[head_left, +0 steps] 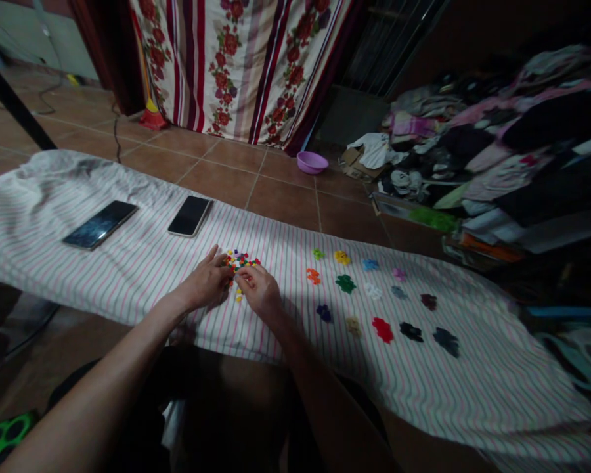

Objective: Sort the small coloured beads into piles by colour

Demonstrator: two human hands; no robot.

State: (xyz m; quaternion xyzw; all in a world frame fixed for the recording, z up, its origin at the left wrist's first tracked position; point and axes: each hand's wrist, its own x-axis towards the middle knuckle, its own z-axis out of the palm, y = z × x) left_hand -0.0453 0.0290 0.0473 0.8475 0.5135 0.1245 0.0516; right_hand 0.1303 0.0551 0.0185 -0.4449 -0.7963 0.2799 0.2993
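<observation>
A pile of small mixed-colour pieces (239,261) lies on the striped cloth (285,263). At its left edge rests my left hand (208,279), fingers apart against the pieces. My right hand (260,287) is at the pile's right side, thumb and fingertips pinched together; whatever is between them is too small to name. To the right, single-colour heaps are spread over the cloth, among them a yellow heap (342,257), a dark green heap (345,284), an orange heap (313,276), a red heap (383,330) and a black heap (411,331).
Two phones lie left of the pile, a larger one (101,225) and a smaller one (190,216). Beyond the cloth, a purple basin (312,162) stands on the tiled floor before a floral curtain (236,66). Clothes (473,138) are heaped at the right.
</observation>
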